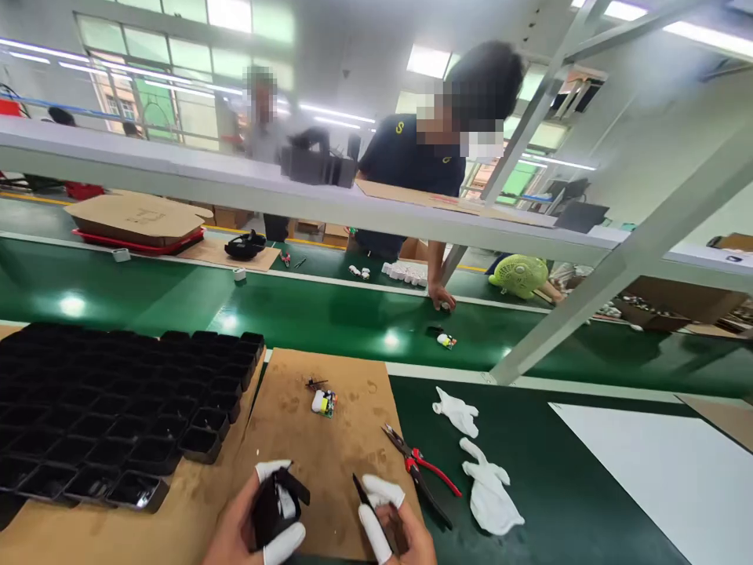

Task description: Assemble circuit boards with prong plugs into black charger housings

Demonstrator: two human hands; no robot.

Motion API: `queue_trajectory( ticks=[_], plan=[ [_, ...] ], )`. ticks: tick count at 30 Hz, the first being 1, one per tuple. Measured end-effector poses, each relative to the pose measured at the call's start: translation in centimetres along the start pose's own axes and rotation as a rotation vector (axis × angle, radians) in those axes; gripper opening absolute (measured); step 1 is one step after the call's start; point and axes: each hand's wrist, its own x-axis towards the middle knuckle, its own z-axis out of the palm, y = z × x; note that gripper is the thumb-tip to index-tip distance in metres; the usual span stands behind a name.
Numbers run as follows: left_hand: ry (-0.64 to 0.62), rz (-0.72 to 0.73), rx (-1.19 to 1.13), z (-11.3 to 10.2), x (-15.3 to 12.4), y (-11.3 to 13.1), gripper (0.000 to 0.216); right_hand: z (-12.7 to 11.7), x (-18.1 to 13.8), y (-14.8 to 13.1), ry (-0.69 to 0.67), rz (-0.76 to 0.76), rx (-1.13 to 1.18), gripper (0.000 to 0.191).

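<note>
My left hand [259, 522], white cots on its finger and thumb, is wrapped round a black plastic housing [271, 506] tilted toward me. Something whitish shows inside the housing, too unclear to name, and a black flap sticks out at its upper right. In my right hand [394, 522], also with white finger cots, a slim black pointed tool [360, 488] is pinched, its tip apart from the housing. Ahead on the brown cardboard [347, 463] lies a small circuit board [324, 402] with white and yellow parts and dark leads. Red-and-black pliers [419, 468] rest right of my right hand.
Rows of open black housings [126, 451] fill the left side. White gloves [491, 490] and a white sheet [659, 471] lie to the right. Beyond the green conveyor belt [329, 314], a co-worker's hand [441, 297] reaches down. A slanted metal post [565, 290] crosses the right side.
</note>
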Motion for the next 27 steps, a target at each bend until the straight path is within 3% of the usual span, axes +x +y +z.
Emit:
queue_trajectory(
  ticks=[3,6,10,13,16,22,27],
  plan=[
    [0.036,0.052,0.093,-0.5,-0.2,2.5,0.078,-1.1,1.4,-3.7,-0.119,-0.159,-0.256,0.035],
    [0.007,0.052,0.098,-1.1,-0.2,4.0,0.075,-1.0,3.0,-4.5,-0.161,-0.320,-0.471,0.027],
    [0.080,0.070,0.039,-1.9,-0.6,2.9,0.070,-1.8,4.1,-2.0,-0.125,-0.287,-0.603,0.025],
    [0.006,0.055,0.040,-2.6,-1.3,1.1,0.072,-4.7,4.8,-0.5,0.029,-0.204,-0.754,0.035],
    [-0.026,0.020,0.061,-2.6,-1.9,0.1,0.069,-7.3,5.4,0.2,0.013,-0.159,-0.837,0.044],
    [-0.028,0.102,0.135,-1.8,-1.5,1.6,0.067,-8.1,6.4,0.1,-0.166,-0.176,-0.726,0.045],
    [-0.053,0.252,0.302,-2.5,-0.9,4.8,0.060,-8.9,5.3,-5.6,-0.371,-0.133,-0.366,0.036]
  ],
)
